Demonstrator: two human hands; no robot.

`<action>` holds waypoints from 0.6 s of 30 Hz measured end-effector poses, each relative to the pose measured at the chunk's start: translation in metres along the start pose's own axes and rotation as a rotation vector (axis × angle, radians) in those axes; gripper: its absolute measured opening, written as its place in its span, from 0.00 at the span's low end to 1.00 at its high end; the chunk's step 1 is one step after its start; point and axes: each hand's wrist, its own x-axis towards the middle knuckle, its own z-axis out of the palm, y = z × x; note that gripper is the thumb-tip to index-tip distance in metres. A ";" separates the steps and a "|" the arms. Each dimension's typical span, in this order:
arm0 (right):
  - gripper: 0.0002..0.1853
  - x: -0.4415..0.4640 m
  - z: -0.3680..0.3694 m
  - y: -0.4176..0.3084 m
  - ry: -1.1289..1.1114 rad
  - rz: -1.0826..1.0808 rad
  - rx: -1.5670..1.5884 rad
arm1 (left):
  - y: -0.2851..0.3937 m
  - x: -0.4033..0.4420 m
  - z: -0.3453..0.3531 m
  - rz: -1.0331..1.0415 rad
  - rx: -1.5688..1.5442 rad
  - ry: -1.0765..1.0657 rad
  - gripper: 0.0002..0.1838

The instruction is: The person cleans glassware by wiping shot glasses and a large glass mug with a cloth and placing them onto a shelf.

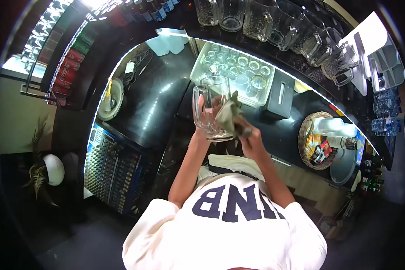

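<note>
A clear glass pitcher (pixel 213 83) with a side handle is held up in front of my chest, above the counter's edge. My left hand (pixel 200 128) is closed around the pitcher on its handle side; some of its fingers show through the glass. In my right hand (pixel 253 138) is a grey-green cloth (pixel 228 114), bunched and pressed against the pitcher's right side. The cloth and glass hide part of the right fingers. Just beyond the pitcher stands a white plastic tray (pixel 196 68) holding several small drinking glasses (pixel 240 78).
Several glass pitchers (pixel 258 20) line the raised shelf. A black box (pixel 281 94) sits right of the tray, then a wicker basket (pixel 303 146) of packets and cups. A sound mixer (pixel 110 166) and a round bowl (pixel 117 101) are at left, with red cans (pixel 69 69) beyond.
</note>
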 end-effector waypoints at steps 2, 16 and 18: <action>0.13 0.023 -0.005 0.010 0.080 0.056 -0.031 | -0.008 0.004 0.000 0.010 0.174 0.062 0.40; 0.25 -0.006 -0.049 -0.023 -0.159 -0.090 0.063 | -0.032 0.017 -0.001 -0.047 0.239 0.106 0.39; 0.27 -0.028 -0.055 -0.024 -0.153 -0.079 0.063 | -0.045 0.024 0.003 0.018 0.246 0.074 0.45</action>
